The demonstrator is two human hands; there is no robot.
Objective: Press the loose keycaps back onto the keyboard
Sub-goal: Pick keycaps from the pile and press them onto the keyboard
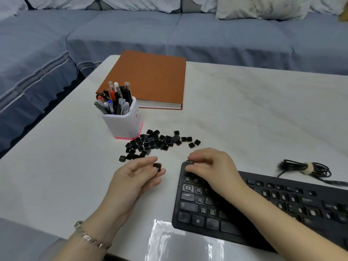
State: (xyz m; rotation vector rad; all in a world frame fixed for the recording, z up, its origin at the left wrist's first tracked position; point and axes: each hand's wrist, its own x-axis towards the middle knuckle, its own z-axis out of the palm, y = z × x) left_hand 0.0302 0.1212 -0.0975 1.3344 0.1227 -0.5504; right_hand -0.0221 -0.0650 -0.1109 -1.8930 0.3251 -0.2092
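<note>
Left hand [138, 173] palm-up, keycap [157, 166] in fingertip grip; right hand [211, 166] palm-down over keyboard [244, 208]

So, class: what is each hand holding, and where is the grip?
The left hand pinches one black keycap by its sides, between thumb and fingertips. The right hand presses on the keyboard's top-left corner; whether it holds anything cannot be told.
</note>
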